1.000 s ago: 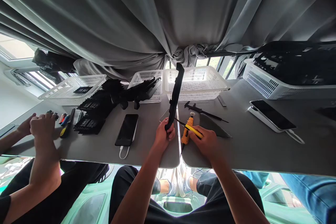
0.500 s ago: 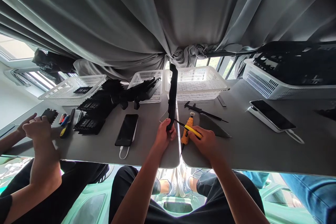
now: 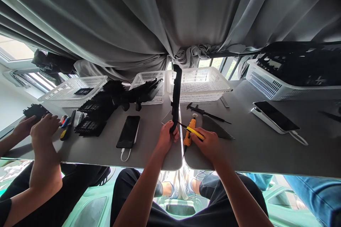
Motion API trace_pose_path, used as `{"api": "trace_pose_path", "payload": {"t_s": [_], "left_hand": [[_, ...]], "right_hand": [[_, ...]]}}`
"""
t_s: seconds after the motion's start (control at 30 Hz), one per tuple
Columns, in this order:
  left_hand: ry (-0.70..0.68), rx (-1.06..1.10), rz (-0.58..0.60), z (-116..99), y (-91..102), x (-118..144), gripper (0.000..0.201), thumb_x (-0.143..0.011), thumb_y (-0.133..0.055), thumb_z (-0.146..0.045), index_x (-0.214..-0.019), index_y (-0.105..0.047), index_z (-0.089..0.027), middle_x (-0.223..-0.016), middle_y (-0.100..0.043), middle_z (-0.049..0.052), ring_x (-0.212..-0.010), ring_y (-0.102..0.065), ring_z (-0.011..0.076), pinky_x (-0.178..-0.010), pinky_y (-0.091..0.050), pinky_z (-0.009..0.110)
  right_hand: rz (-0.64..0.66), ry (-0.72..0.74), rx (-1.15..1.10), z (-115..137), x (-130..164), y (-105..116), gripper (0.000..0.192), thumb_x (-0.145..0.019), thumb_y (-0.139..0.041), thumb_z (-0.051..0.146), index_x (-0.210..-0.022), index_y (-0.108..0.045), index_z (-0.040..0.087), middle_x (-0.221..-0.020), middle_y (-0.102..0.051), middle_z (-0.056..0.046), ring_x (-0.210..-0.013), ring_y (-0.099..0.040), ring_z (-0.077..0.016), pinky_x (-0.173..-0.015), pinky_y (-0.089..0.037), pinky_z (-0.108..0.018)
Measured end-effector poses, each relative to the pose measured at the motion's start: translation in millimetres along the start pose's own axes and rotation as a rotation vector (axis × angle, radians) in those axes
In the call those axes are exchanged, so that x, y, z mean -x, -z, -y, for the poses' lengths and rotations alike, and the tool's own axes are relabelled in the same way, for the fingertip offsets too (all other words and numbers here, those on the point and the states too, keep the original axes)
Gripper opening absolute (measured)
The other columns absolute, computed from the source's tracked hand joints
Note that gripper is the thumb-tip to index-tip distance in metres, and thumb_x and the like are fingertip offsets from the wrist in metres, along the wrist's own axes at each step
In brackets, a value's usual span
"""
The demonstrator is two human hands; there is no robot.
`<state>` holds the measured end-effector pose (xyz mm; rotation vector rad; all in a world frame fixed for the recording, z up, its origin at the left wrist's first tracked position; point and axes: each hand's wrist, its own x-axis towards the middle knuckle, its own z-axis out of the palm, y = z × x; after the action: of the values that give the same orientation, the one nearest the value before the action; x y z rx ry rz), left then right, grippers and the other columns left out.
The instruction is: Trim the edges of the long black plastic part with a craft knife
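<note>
A person's left hand (image 3: pixel 166 138), fingers curled closed, grips the near end of a long, narrow black plastic part (image 3: pixel 176 94), which rises from the fist above the middle of the table (image 3: pixel 157 152), its far end overlapping a white basket (image 3: pixel 201 86) behind. The right hand (image 3: pixel 210 143), also closed, holds a slim yellow tool (image 3: pixel 196 133) like a pen, its thin dark tip pointing left, at or close to the part just above the left fingers; whether it touches cannot be told. To work well here, the left grip should be firm enough that the long part does not swing, with the fingertips clear of the tip's path; short, light strokes directed away from the left hand would seem safest, and turning the worked edge toward the light would help, as black on dark grey hides detail. Just beneath the right hand's tool lies an orange power tool (image 3: pixel 188 137); beyond it, to the right, a black caliper (image 3: pixel 207 112). Left of the hands sits a phone (image 3: pixel 128 131) on a charging lead, and farther left a pile of black parts (image 3: pixel 93 113). At far left, a co-worker's hands (image 3: pixel 44 127) handle another dark piece.
</note>
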<state>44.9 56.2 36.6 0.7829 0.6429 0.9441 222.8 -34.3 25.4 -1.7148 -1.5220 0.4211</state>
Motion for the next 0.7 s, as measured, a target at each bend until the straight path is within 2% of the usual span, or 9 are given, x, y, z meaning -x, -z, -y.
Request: {"api": "trace_pose_path", "payload": {"t_s": [0.27,0.5,0.6,0.7], "left_hand": [[0.005,-0.010,-0.005,2.0,0.0,-0.2,0.037,-0.084,-0.078,-0.048,-0.082,-0.049,-0.024,-0.057,-0.045,-0.009,-0.042,-0.045,0.0098,-0.037,-0.030,0.021],[0.009,-0.008,-0.009,2.1,-0.4,-0.5,0.040,-0.082,-0.080,-0.049,-0.082,-0.048,-0.024,-0.056,-0.045,-0.009,-0.042,-0.045,0.0098,-0.037,-0.029,0.021],[0.014,-0.005,-0.012,2.3,0.0,-0.8,0.038,-0.083,-0.079,-0.049,-0.084,-0.051,-0.023,-0.056,-0.044,-0.009,-0.042,-0.044,0.0098,-0.037,-0.029,0.021],[0.017,-0.001,-0.012,2.2,0.4,-0.4,0.037,-0.085,-0.078,-0.048,-0.084,-0.050,-0.024,-0.056,-0.044,-0.009,-0.042,-0.045,0.0100,-0.038,-0.030,0.021]], "right_hand": [[-0.046,-0.027,-0.009,-1.7,-1.7,0.8,0.036,-0.102,-0.057,0.051,-0.108,-0.083,0.027,-0.103,-0.087,-0.006,-0.089,-0.080,-0.0266,-0.079,-0.055,-0.034],[-0.021,-0.029,0.001,-2.4,-1.6,0.0,0.039,-0.101,-0.057,0.054,-0.109,-0.083,0.026,-0.104,-0.087,-0.006,-0.091,-0.081,-0.0269,-0.082,-0.055,-0.035],[-0.064,-0.038,-0.005,-1.5,-1.6,0.6,0.038,-0.101,-0.057,0.053,-0.109,-0.083,0.026,-0.103,-0.086,-0.007,-0.091,-0.080,-0.0272,-0.080,-0.054,-0.035],[-0.037,-0.023,-0.014,-0.5,-1.4,1.3,0.038,-0.102,-0.057,0.053,-0.109,-0.084,0.027,-0.102,-0.086,-0.006,-0.087,-0.080,-0.0260,-0.078,-0.055,-0.034]]}}
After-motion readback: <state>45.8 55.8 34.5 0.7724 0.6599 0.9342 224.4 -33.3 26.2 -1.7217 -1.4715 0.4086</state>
